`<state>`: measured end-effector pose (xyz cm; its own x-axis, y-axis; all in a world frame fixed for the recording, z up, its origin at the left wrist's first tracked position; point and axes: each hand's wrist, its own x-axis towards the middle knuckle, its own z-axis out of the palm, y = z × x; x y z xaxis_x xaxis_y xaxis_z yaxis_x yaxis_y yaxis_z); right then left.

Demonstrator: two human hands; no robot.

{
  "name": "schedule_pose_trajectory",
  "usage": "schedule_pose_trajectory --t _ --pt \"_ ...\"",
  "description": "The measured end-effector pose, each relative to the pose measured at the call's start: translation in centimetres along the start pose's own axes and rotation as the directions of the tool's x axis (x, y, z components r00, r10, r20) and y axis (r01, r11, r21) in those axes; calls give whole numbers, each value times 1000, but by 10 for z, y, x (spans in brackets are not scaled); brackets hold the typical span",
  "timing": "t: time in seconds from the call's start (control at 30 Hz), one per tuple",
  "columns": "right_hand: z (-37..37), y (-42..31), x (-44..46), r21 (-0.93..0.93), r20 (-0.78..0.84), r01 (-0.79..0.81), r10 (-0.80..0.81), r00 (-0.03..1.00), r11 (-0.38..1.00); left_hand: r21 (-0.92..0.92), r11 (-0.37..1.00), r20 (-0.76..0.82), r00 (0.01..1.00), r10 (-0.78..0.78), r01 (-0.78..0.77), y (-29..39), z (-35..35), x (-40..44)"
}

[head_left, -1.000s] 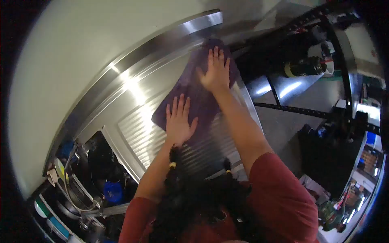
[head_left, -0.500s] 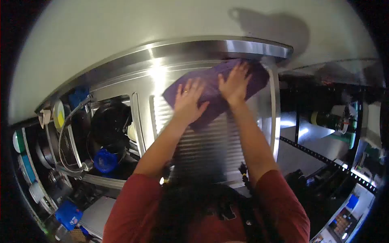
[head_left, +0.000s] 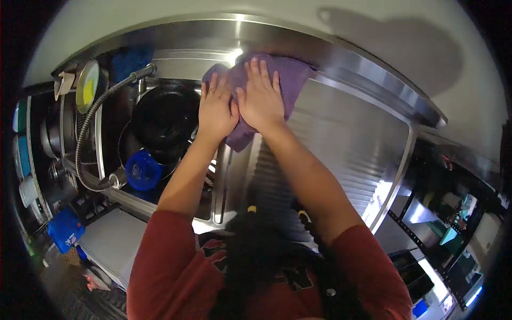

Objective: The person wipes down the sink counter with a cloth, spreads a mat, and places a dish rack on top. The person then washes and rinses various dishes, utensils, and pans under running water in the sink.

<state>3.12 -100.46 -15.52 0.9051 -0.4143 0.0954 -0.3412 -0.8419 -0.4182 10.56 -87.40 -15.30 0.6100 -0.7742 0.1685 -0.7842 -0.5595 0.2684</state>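
A purple cloth (head_left: 295, 74) lies spread on the ribbed steel drainboard (head_left: 341, 144), up against the back edge beside the sink. My left hand (head_left: 216, 106) rests flat on the cloth's left part, fingers stretched out, a ring on one finger. Close beside it, my right hand (head_left: 261, 101) presses flat on the cloth's middle, with its fingers pointing to the back wall. Both palms hide part of the cloth. Neither hand grips it.
Left of the cloth, the sink holds a black pan (head_left: 165, 117) and a blue container (head_left: 143, 170). A coiled faucet hose (head_left: 85, 133) arches over the sink's left side. A bowl with a yellow sponge (head_left: 88, 88) stands behind it. Metal shelving (head_left: 421, 242) is at the right.
Both hands have slid the cloth leftward along the drainboard, from near its right end to the sink side. The hands are now closer together, and the view has shifted.
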Motion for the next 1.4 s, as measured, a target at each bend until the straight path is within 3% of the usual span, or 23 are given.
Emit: schedule_pose_trajectory --t 0.07,0.13,0.2,0.27,0.33,0.4,0.43,0.5,0.6,0.63,0.8,0.83,0.87,0.9,0.93,1.0,1.07,1.13,1.2,1.27,1.4 --pt "4 -14 12 86 -44 122 -118 992 989 44 999 4 1000 -24 24 -23 6 -4" --pt "15 -24 28 47 -45 164 -162 986 985 161 987 45 998 -38 31 -34 -2 -2" --pt "25 -33 42 64 -37 251 -249 968 966 106 990 17 995 -98 95 -52 2 2" --pt "38 -42 56 56 -56 279 -276 960 959 258 959 -41 993 -112 119 -77 9 7" --pt "46 -50 72 98 48 353 -359 932 930 301 938 20 982 -185 171 -93 0 12" --pt "62 -62 84 77 -21 403 -403 915 912 394 903 -32 985 -171 170 -114 0 11" --pt "70 -68 92 81 -80 445 -440 895 892 390 905 -30 985 -172 170 -122 -1 15" --pt "84 -78 107 79 -153 522 -507 848 849 197 957 -188 966 -176 213 -141 -3 19" --pt "94 -92 126 161 -53 499 -497 866 852 323 940 -113 990 -81 114 -168 -10 32" --pt "100 -95 132 75 -119 546 -536 836 835 318 941 -109 990 -88 118 -172 -13 33" --pt "106 -92 140 78 -193 582 -561 805 809 346 926 -201 976 -85 152 -201 7 36" --pt "102 -89 141 108 -218 605 -575 789 789 342 928 -199 977 -79 144 -196 10 40" --pt "96 -83 138 108 -221 598 -568 793 794 136 981 -186 976 -114 140 -190 12 42" --pt "84 -71 134 186 -122 573 -560 820 798 -72 988 -166 975 -146 135 -183 9 44" --pt "70 -60 131 258 -23 544 -558 830 798 -77 980 -26 982 -188 186 -160 0 47" --pt "47 -27 112 308 -20 536 -558 829 786 -49 997 -152 986 -73 67 -122 10 41" --pt "9 4 88 260 99 467 -505 857 845 -3 997 30 997 74 -74 -83 4 41" --pt "-12 36 60 235 72 429 -456 887 872 -127 984 43 991 129 -122 -48 16 37" --pt "-13 49 32 217 41 378 -396 918 900 -102 974 87 974 211 -202 -23 19 29" --pt "-2 55 3 121 -175 373 -350 920 920 -131 974 86 977 196 -184 -2 20 12" --pt "-8 37 -49 20 -57 269 -267 962 963 -194 959 -2 978 208 -204 18 18 -23"
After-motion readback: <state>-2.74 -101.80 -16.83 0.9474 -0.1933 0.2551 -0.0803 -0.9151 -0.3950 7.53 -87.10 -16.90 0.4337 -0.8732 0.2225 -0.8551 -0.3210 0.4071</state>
